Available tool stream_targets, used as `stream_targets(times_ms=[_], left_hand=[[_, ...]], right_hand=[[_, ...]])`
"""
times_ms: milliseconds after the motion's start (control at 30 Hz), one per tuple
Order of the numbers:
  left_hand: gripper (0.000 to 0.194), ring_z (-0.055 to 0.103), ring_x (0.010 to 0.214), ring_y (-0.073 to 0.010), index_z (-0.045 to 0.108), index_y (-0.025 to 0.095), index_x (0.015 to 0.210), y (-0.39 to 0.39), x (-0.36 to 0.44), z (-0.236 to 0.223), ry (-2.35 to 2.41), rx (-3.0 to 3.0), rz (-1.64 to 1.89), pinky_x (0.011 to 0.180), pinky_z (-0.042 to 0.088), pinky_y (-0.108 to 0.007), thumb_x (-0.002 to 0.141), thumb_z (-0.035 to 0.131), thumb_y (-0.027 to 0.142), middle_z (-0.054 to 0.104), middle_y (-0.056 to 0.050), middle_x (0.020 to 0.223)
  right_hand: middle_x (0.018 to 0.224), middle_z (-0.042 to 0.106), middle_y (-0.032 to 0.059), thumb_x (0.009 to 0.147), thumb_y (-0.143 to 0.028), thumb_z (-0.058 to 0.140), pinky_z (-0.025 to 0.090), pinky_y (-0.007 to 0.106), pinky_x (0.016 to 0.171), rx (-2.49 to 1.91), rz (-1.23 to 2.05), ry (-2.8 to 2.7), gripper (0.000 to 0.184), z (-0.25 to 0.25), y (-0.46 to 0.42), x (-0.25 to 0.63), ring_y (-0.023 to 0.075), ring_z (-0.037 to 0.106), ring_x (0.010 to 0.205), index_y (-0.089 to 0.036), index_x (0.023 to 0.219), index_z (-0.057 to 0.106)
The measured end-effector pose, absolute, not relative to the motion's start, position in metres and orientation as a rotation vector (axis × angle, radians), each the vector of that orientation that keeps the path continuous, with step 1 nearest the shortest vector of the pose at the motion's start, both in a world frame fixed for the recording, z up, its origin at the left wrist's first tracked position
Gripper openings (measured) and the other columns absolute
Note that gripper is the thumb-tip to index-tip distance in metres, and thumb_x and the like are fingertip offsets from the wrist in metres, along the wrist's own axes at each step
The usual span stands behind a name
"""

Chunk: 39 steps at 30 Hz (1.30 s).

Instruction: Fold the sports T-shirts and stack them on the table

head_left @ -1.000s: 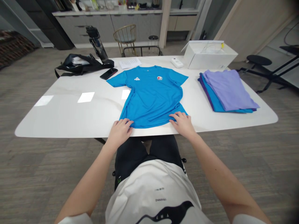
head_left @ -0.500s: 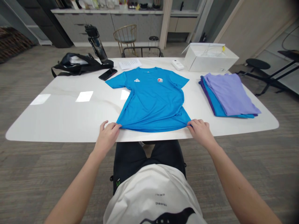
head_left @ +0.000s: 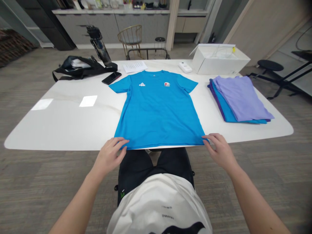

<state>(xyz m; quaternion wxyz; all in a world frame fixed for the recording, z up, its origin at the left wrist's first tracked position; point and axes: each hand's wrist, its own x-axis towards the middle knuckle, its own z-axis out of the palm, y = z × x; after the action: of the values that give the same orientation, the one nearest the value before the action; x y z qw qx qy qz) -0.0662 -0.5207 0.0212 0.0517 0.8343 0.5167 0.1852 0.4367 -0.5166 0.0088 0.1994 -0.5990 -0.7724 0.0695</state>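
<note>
A blue T-shirt [head_left: 158, 110] lies spread face up on the white table, its collar at the far side and its hem along the near edge. A white logo and a small round badge show on its chest. At the hem's left corner, my left hand [head_left: 110, 154] rests fingertips on the cloth, thumb apart from the fingers: open. My right hand [head_left: 220, 151] is at the right corner, its fingertips touching the hem and its thumb spread away, also open.
Folded shirts [head_left: 243, 99] in purple and blue are stacked at right, before a white box [head_left: 219, 60]. A phone [head_left: 111, 78], black bag [head_left: 80, 68], bottle [head_left: 99, 47], paper [head_left: 135, 66] and small white device [head_left: 185, 67] lie farther back. The table [head_left: 60, 130] ends just before my lap.
The shirt's hem has been drawn toward me and widened, and its wrinkled body now lies mostly smooth. Both hands moved nearer and slightly outward, and their pinching fingers have come apart.
</note>
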Motion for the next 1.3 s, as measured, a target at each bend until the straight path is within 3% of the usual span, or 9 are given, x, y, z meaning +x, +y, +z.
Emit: stream_targets(times_ms=[133, 333, 467, 633, 833, 967, 1067, 1167, 1300], left_hand=[[0.027, 0.064, 0.103, -0.0282, 0.065, 0.023, 0.118, -0.514, -0.064, 0.015, 1.673, 2.581, 0.342, 0.089, 0.052, -0.044, 0.104, 0.047, 0.037, 0.068, -0.011, 0.114], [0.026, 0.066, 0.099, -0.0263, 0.064, 0.024, 0.112, -0.515, -0.062, 0.017, 1.628, 2.603, 0.268, 0.084, 0.052, -0.041, 0.105, 0.045, 0.040, 0.068, -0.008, 0.109], [0.025, 0.065, 0.098, -0.0253, 0.061, 0.024, 0.114, -0.492, -0.047, 0.021, 1.771, 2.641, 0.347, 0.084, 0.052, -0.039, 0.107, 0.041, 0.036, 0.066, -0.010, 0.110], [0.028, 0.064, 0.085, -0.0261, 0.058, 0.022, 0.097, -0.492, -0.032, 0.009, 1.992, 2.614, 0.170, 0.073, 0.050, -0.038, 0.106, 0.041, 0.042, 0.063, -0.009, 0.092], [0.024, 0.066, 0.093, -0.0268, 0.056, 0.025, 0.117, -0.487, -0.037, 0.023, 2.013, 2.520, 0.305, 0.075, 0.053, -0.038, 0.105, 0.043, 0.042, 0.065, -0.009, 0.103], [0.026, 0.065, 0.103, -0.0286, 0.057, 0.023, 0.124, -0.393, -0.024, 0.034, 1.922, 2.565, 0.504, 0.088, 0.054, -0.043, 0.104, 0.044, 0.034, 0.063, -0.013, 0.117], [0.032, 0.062, 0.111, -0.0299, 0.057, 0.018, 0.129, -0.310, -0.012, 0.024, 1.955, 2.562, 0.557, 0.091, 0.053, -0.043, 0.103, 0.046, 0.032, 0.059, -0.017, 0.130], [0.033, 0.061, 0.114, -0.0303, 0.058, 0.017, 0.129, -0.264, -0.014, 0.004, 1.984, 2.551, 0.434, 0.093, 0.051, -0.042, 0.103, 0.044, 0.032, 0.060, -0.018, 0.130], [0.041, 0.059, 0.116, -0.0344, 0.060, 0.018, 0.128, -0.265, -0.038, -0.014, 2.127, 2.504, 0.387, 0.096, 0.048, -0.049, 0.104, 0.041, 0.045, 0.063, -0.019, 0.126]], right_hand=[[0.111, 0.069, 0.0118, 0.105, -0.045, 0.042, 0.044, 0.044, 0.083, -1.709, 0.087, -2.318, 0.034, 0.003, -0.506, 0.428, 0.0305, 0.062, 0.103, -0.026, 0.115, 0.069], [0.084, 0.070, 0.0085, 0.107, -0.051, 0.038, 0.037, 0.039, 0.074, -1.822, -0.065, -2.437, 0.044, 0.011, -0.500, 0.430, 0.0271, 0.063, 0.085, -0.024, 0.088, 0.067], [0.096, 0.071, 0.0104, 0.107, -0.050, 0.037, 0.043, 0.039, 0.079, -1.689, 0.026, -2.403, 0.041, 0.015, -0.473, 0.402, 0.0260, 0.065, 0.089, -0.023, 0.100, 0.068], [0.095, 0.069, 0.0115, 0.106, -0.049, 0.038, 0.047, 0.040, 0.075, -1.771, -0.037, -2.316, 0.036, 0.002, -0.468, 0.388, 0.0290, 0.066, 0.089, -0.024, 0.102, 0.063], [0.083, 0.070, 0.0048, 0.102, -0.057, 0.042, 0.040, 0.038, 0.053, -1.984, 0.077, -2.231, 0.035, 0.013, -0.467, 0.410, 0.0262, 0.065, 0.064, -0.029, 0.087, 0.058], [0.105, 0.070, 0.0097, 0.102, -0.052, 0.044, 0.051, 0.041, 0.075, -1.751, 0.063, -2.240, 0.032, 0.020, -0.386, 0.386, 0.0293, 0.068, 0.096, -0.027, 0.102, 0.064], [0.122, 0.065, 0.0136, 0.102, -0.047, 0.045, 0.049, 0.043, 0.093, -1.596, 0.101, -2.237, 0.034, 0.010, -0.313, 0.360, 0.0299, 0.062, 0.112, -0.023, 0.116, 0.064], [0.125, 0.064, 0.0146, 0.103, -0.047, 0.043, 0.047, 0.047, 0.092, -1.677, 0.029, -2.239, 0.038, -0.008, -0.271, 0.352, 0.0325, 0.058, 0.114, -0.022, 0.121, 0.064], [0.122, 0.065, 0.0148, 0.104, -0.052, 0.039, 0.046, 0.048, 0.088, -1.839, -0.124, -2.190, 0.043, -0.020, -0.267, 0.371, 0.0347, 0.056, 0.111, -0.024, 0.124, 0.064]])
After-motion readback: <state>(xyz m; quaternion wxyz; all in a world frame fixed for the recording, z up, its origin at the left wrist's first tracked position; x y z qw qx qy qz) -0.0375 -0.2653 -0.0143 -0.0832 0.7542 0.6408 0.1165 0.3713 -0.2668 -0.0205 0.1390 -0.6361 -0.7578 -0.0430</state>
